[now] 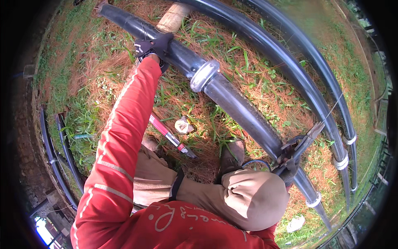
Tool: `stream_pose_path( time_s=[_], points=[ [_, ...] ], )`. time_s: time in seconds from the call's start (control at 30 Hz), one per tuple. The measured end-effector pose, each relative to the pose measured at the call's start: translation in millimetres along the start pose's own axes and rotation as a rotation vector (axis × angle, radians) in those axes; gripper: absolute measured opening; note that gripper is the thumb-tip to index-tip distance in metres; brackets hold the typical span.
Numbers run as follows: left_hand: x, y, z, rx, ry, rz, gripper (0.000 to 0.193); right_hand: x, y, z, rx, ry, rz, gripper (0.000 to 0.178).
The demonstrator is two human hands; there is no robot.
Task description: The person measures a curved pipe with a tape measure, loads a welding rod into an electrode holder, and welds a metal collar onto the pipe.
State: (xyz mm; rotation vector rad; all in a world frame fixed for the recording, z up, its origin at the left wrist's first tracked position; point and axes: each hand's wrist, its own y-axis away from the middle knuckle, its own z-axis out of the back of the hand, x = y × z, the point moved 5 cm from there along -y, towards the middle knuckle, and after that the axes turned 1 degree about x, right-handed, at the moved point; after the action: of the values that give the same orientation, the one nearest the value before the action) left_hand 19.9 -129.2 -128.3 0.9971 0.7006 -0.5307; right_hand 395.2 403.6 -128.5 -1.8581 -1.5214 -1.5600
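My left hand, in a dark glove, lies wrapped over a thick black pipe near its far left end. A silver band circles the pipe's middle, where a narrower length meets a wider one. At the pipe's nearer right part, my right hand, also in a dark glove, is closed on a plier-like tool with metal jaws. The jaws point up and right, and a thin wire runs out beyond their tip. My right fingers are partly hidden by shadow and by my knee.
Two more black pipes curve along the right, with silver bands near their ends. A short log lies under the far pipe end. A slim red tool and a whitish roll lie by my feet. More black pipes lie at left.
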Motion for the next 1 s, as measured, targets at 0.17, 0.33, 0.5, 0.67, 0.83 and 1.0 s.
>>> stream_pose_path(
  time_s=[0.17, 0.33, 0.5, 0.67, 0.83, 1.0],
  points=[
    [29, -21, 25, -0.160, 0.149, -0.199, 0.086, -10, 26, 59, 0.135, -0.154, 0.053, 0.057],
    [45, -6, 52, -0.122, 0.214, -0.146, 0.111, 15, 49, 78, -0.222, -0.165, 0.088, 0.071],
    [36, 12, 65, -0.565, -0.101, -0.208, 0.115, 48, 53, 10, -0.226, 0.075, 0.134, 0.076],
    [45, 11, 40, -0.313, 0.110, -0.098, 0.126, 49, 40, -11, -0.174, 0.203, 0.034, 0.078],
    [54, 16, 40, 0.032, -0.048, 0.043, 0.086, 45, 29, -48, -0.001, 0.229, -0.068, 0.074],
    [64, 10, 65, 0.134, -0.122, 0.122, 0.071, 35, 28, -58, 0.036, 0.300, -0.004, 0.076]
  ],
)
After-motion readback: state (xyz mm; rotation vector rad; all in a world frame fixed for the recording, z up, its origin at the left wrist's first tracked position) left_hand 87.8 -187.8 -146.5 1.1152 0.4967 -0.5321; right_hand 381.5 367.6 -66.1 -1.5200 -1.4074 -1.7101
